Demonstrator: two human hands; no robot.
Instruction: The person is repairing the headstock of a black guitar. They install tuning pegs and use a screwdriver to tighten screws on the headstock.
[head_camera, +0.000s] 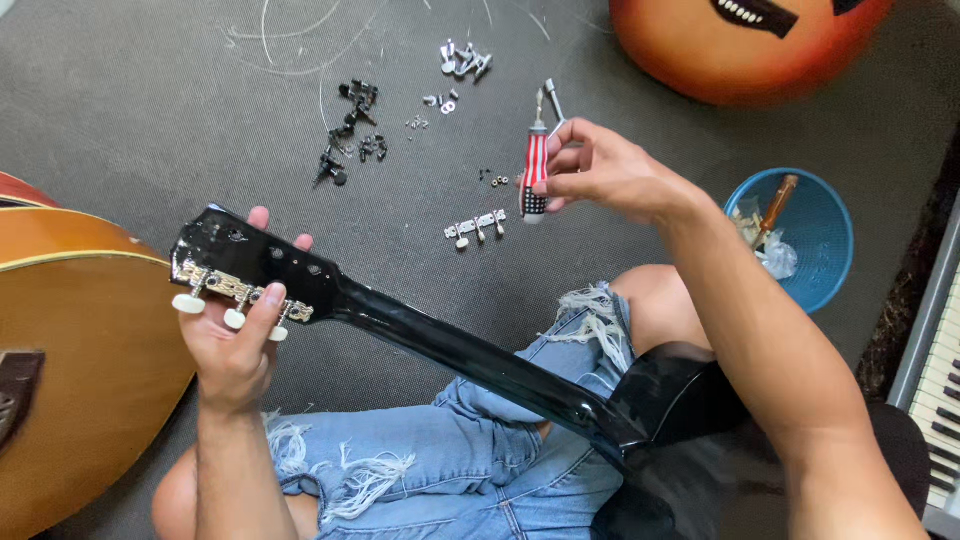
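Now hands (235, 345) on headstock (250, 262), screwdriver (537, 165).

Your arms are bare to past the elbow, no sleeves in view. Left hand (235, 350) and right hand (600, 172): no gloves, rings, watch or bands visible. You're wearing light blue denim shorts (480, 440), heavily distressed, with frayed white threads hanging at both leg hems and along a rip near the right knee. Both knees bare below the hems. Torso and footwear can't be seen.
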